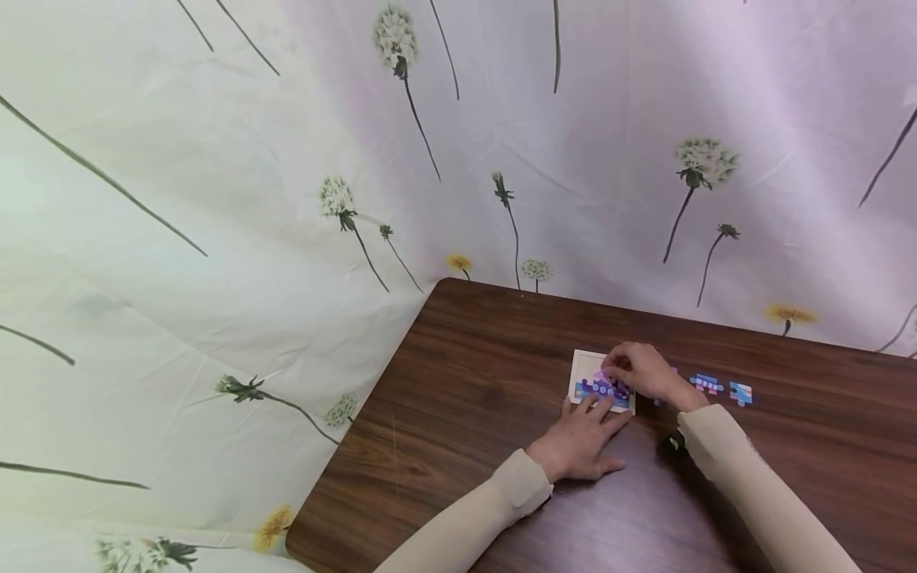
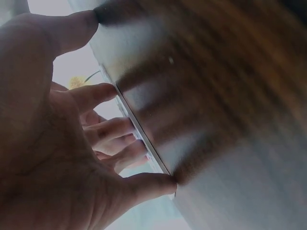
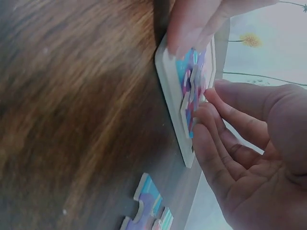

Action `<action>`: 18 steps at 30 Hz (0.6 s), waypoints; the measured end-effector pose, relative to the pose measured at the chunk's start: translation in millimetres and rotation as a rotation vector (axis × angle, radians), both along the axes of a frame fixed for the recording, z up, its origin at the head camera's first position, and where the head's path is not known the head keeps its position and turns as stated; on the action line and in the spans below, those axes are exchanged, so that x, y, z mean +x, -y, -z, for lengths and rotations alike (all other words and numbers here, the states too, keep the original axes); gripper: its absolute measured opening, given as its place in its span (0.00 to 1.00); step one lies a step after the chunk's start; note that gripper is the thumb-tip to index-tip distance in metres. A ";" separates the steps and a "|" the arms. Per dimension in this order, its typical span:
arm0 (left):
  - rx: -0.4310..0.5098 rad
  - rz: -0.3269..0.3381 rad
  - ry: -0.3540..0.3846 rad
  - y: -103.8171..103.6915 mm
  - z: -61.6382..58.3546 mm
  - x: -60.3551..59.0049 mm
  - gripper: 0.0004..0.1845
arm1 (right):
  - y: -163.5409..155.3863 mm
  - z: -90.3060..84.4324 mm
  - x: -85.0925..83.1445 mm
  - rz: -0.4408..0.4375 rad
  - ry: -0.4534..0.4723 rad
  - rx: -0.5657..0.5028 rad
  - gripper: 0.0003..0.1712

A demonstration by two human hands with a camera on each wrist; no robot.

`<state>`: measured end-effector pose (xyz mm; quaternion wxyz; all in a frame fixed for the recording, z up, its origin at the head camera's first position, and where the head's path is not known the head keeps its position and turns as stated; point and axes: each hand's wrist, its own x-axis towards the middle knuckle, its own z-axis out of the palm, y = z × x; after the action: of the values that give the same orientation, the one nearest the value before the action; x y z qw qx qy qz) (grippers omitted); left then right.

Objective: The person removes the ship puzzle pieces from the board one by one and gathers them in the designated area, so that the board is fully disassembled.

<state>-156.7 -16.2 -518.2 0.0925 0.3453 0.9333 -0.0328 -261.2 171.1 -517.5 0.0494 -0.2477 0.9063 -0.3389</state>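
Observation:
A light-framed puzzle board lies on the table, partly filled with purple, pink and blue pieces. My left hand rests at its near edge, fingers spread; in the left wrist view the fingertips touch the board's rim. Over the right part of the board is my right hand, its thumb and fingers bent together at a puzzle piece. In the right wrist view some pieces sit raised and tilted above the frame. The fingers hide part of the piece they pinch.
Right of the board lie loose puzzle pieces, one more farther right, and others partly behind the right hand. A small dark object shows beside the right sleeve. Flower-printed cloth hangs behind the brown table.

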 end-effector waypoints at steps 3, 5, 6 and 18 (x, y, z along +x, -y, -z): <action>-0.010 0.002 -0.003 0.0 0.2 0.1 0.40 | 0.3 -0.1 0.4 0.004 0.018 -0.010 0.04; -0.016 0.002 -0.009 0.0 0.7 0.3 0.40 | -0.2 0.0 0.6 0.000 0.027 -0.021 0.04; -0.018 0.002 -0.013 0.1 0.7 0.4 0.40 | -0.4 -0.1 0.7 -0.002 0.031 -0.027 0.04; 0.000 -0.003 -0.008 0.3 -3.2 1.6 0.40 | -0.5 -2.0 0.5 -0.026 0.048 -0.097 0.07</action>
<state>-155.1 -16.5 -515.0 0.0889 0.3439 0.9342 -0.0342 -260.7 171.6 -515.5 0.0633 -0.2536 0.8840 -0.3877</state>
